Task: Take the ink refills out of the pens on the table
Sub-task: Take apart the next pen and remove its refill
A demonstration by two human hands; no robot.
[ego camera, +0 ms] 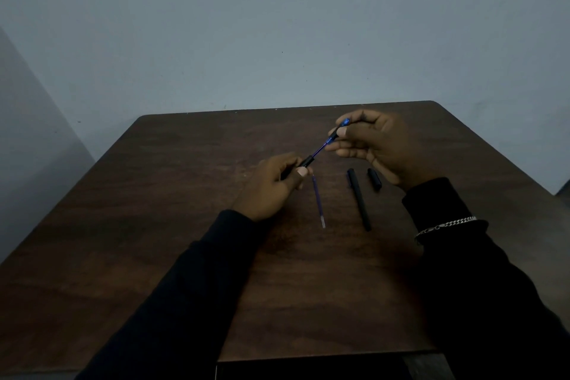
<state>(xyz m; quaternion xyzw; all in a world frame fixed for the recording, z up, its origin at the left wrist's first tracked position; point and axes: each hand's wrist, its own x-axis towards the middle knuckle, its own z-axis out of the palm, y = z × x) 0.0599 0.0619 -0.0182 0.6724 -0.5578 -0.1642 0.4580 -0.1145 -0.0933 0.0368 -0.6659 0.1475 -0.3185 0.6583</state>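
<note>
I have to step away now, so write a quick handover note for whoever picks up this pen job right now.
Left hand: grips the black pen barrel.
Right hand: pinches the blue tip section, with the refill partly drawn out between the two hands.
On the table: one loose blue refill, a black pen body and a short black cap.
Done: one refill looks already out.
Left: finish pulling this refill free and set it down; I cannot tell whether the lying pen body holds a refill.

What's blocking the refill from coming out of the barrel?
Nothing visible. The refill is partly out, bare between the barrel in the left hand and the blue tip in the right hand.
</note>
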